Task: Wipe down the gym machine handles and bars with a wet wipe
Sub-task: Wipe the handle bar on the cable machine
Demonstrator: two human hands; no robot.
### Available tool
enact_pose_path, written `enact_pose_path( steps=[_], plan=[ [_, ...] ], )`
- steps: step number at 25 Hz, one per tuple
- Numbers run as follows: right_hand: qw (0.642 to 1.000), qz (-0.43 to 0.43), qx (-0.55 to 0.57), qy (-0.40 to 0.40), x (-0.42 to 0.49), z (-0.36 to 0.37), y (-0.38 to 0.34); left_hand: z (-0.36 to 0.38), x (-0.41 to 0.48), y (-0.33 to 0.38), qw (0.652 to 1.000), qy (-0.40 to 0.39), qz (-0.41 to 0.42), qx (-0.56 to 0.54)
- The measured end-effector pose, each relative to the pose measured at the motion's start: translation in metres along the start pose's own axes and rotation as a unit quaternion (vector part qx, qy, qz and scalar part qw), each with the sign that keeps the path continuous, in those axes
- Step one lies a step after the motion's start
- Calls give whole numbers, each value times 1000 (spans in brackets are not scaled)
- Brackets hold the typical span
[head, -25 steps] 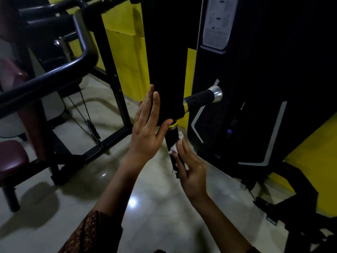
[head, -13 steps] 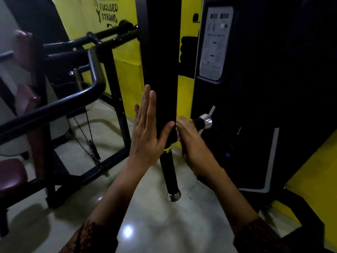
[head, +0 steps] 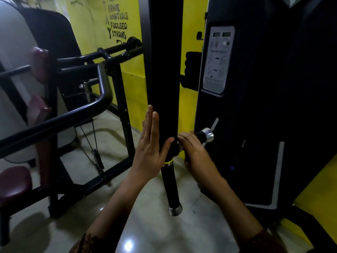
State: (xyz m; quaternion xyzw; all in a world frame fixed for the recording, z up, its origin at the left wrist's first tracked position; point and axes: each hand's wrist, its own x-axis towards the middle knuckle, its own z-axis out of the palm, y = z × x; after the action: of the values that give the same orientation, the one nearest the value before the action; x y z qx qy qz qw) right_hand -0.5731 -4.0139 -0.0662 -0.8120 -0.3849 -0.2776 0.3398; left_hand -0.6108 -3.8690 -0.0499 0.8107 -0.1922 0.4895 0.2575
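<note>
Presses left hand [head: 151, 152] flat, fingers straight, against the black upright arm [head: 162, 70]; curls right hand [head: 194, 152] over the side handle [head: 201, 135], just short of its chrome cap [head: 209, 135].

The lower handle [head: 171, 185] at centre has a matt black grip and a polished metal end cap [head: 175, 210]. The side handle [head: 205, 136], right of centre, ends in shiny metal too. The curved bar [head: 73, 113] at left is glossy black. The floor [head: 155, 229] is smooth and glossy.
</note>
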Motion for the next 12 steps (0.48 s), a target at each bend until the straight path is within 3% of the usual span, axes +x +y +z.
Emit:
enact_pose_path(
  steps=[3,7,10,12],
  plan=[
    [994,-20,-100,27,0,-21,42,1,1,1,1000,1,6,-1],
    [979,98,-84,157,-11,-4,33,5,1,2,1000,12,1,7],
    [994,49,-7,101,-25,11,12,2,-1,0,1000,16,4,11],
    [997,-23,-52,60,-30,1,26,1,-1,-1,1000,15,9,12]
  ],
)
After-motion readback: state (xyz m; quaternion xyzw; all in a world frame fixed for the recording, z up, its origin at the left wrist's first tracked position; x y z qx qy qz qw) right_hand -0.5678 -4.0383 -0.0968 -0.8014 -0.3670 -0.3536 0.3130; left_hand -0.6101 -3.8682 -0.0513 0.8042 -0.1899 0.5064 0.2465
